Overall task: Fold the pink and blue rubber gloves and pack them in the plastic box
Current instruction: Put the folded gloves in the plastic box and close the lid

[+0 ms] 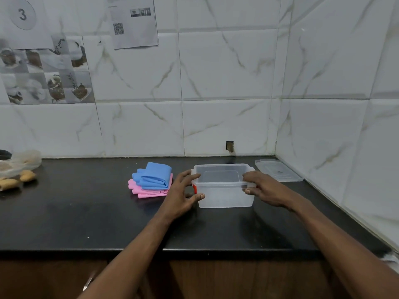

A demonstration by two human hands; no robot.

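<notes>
Plastic box (224, 197) held between left grip (183, 190) and right grip (263, 188), fingers (190, 176) curled over rim; folded blue gloves (155, 175) atop pink gloves (151, 192) just outside left grip; lid (278, 170) beyond right grip

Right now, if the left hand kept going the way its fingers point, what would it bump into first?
The plastic box. The left hand points at the box's left end, and its fingers and thumb seem to hold it there, so nothing lies between them.
</notes>
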